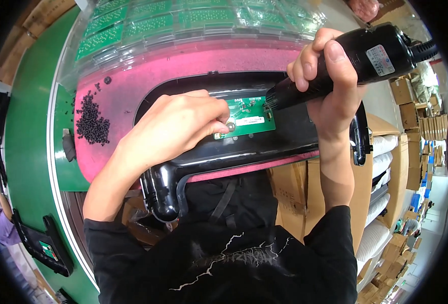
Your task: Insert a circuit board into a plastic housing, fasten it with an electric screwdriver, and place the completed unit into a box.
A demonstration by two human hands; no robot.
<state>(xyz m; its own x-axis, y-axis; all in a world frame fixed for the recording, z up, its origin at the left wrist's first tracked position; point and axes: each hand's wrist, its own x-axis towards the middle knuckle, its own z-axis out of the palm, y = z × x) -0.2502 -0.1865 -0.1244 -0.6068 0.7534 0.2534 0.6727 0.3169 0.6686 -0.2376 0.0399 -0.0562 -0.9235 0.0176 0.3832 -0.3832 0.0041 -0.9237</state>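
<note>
In my right hand (330,76) is a black corded electric screwdriver (363,55), fingers wrapped round its body. Its ribbed nose points down-left over the right end of a green circuit board (254,121); no bit can be made out. The board lies flat inside a long, curved black plastic housing (289,144). My left hand (183,119) is closed over the board's left end, thumb and forefinger pressed together beside a small round metal part (230,125). What those fingers hold, if anything, is hidden.
Under the housing lies a pink mat (132,63) with a heap of tiny black screw-like pieces (91,121). Clear plastic trays of green boards (183,20) stand behind. A similar housing (44,245) is at far left, near another person's purple sleeve (5,223). Cardboard boxes (289,195) stand right.
</note>
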